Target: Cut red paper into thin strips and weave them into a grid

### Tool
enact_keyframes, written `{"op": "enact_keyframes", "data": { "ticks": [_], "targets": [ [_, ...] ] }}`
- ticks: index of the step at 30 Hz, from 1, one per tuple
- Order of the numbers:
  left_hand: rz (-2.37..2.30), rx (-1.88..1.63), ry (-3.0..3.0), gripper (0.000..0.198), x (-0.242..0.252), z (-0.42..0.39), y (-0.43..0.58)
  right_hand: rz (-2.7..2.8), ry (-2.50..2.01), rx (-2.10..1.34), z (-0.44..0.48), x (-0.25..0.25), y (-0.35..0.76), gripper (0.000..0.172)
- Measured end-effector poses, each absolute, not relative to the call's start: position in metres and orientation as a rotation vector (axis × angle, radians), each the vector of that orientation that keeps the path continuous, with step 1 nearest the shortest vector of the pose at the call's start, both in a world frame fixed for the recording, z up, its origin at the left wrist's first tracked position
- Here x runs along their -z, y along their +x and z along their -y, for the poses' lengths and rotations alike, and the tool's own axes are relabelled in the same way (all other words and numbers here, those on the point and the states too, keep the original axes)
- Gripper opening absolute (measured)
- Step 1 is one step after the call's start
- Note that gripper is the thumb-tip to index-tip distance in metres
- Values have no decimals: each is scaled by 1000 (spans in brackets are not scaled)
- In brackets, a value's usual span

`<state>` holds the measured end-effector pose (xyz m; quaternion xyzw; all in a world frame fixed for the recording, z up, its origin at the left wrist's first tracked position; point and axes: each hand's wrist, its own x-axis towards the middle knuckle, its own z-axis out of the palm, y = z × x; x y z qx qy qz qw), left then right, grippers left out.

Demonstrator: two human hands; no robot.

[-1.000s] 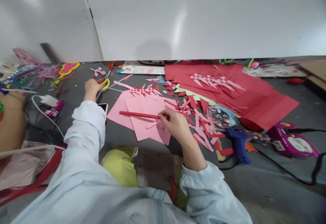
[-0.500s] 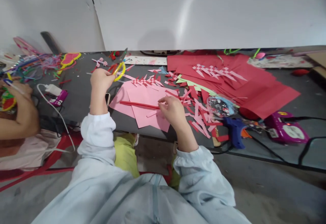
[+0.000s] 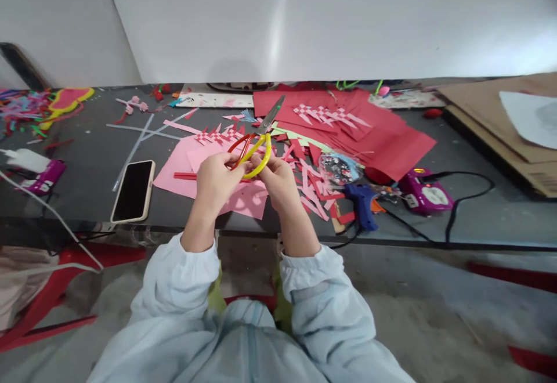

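Both hands meet at a pair of scissors [image 3: 270, 117] with one red and one yellow handle, blades pointing up and away. My left hand [image 3: 215, 183] is closed on the handles. My right hand [image 3: 282, 185] has its fingers closed at the yellow loop, touching it. Under the hands are pink paper sheets [image 3: 172, 165], with red strips [image 3: 185, 175] lying across them and partly hidden by my left hand. Just beyond lies a row of woven red and pink paper pieces [image 3: 213, 136].
A phone [image 3: 134, 191] lies at the left. Red paper sheets [image 3: 391, 145], paper scraps [image 3: 311, 188], a blue glue gun [image 3: 362, 204] and a purple box with a cord [image 3: 426, 197] are at the right. Cardboard [image 3: 491, 133] stands farther right; a white panel [image 3: 331, 23] rises behind.
My left hand has brought the scissors rightward to my right hand, which has left the red strip and now touches the handles. The view has turned right, and the co-worker's arm is out of sight.
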<state>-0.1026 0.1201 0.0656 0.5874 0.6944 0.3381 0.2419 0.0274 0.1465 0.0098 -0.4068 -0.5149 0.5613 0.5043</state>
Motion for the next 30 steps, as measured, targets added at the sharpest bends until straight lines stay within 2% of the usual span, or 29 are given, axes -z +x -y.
{"op": "enact_keyframes", "data": {
  "ticks": [6, 9, 14, 17, 22, 24, 27, 30],
  "targets": [
    [-1954, -892, 1626, 24, -59, -109, -93, 1070, -927, -1408, -149, -6, 27, 44],
    [-1943, -940, 1625, 20, -56, -108, -88, 1088, -906, -1388, -152, -6, 25, 39],
    [-1890, -944, 1637, 25, -54, -109, -83, 1072, -880, -1383, -155, -6, 24, 43],
    [-1822, -905, 1677, 29, -53, -109, -84, 1109, -889, -1316, -154, -6, 22, 38],
    [-1777, -862, 1676, 20, -54, -111, -102, 1220, -990, -1133, -154, -5, 25, 39],
    [-1774, -866, 1693, 25, -55, -113, -114, 1271, -1020, -1115, -155, -3, 29, 39],
    [-2106, -863, 1682, 27, -54, -116, -129, 1294, -1113, -1073, -158, 0, 35, 42],
    [-2412, -594, 1747, 23, -50, -121, -138, 1319, -1214, -1005, -157, 0, 39, 44]
  ]
}}
